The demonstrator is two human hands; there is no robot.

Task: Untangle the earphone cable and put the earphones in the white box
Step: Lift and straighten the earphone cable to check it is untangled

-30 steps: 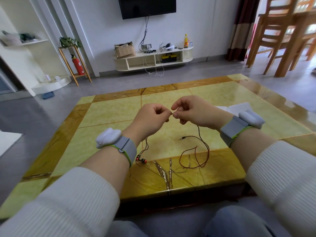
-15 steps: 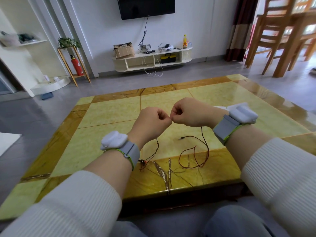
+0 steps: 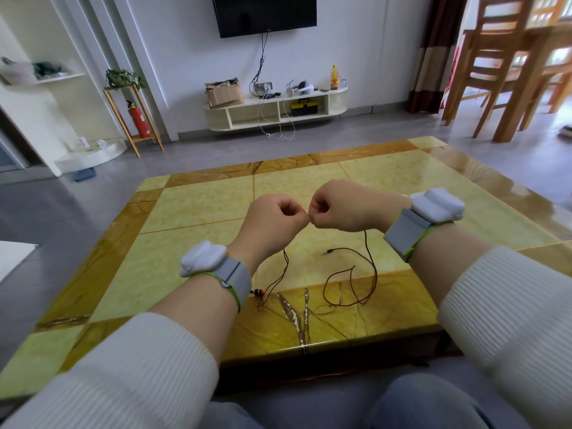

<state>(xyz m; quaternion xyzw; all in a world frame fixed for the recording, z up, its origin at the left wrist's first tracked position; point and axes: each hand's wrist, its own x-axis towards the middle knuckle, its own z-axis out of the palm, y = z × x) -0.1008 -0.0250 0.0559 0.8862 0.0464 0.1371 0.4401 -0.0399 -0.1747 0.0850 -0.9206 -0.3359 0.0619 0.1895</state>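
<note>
The left hand [image 3: 272,219] and right hand [image 3: 343,209] are fisted, knuckles nearly touching above the table [image 3: 192,212], each pinching the cable [image 3: 370,258]. It hangs and loops on the tabletop; an earbud [image 3: 258,292] lies beside the left wrist.

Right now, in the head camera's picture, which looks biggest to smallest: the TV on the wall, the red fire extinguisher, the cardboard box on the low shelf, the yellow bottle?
1. TV, though partly cut off
2. cardboard box
3. fire extinguisher, close to the box
4. yellow bottle
</note>
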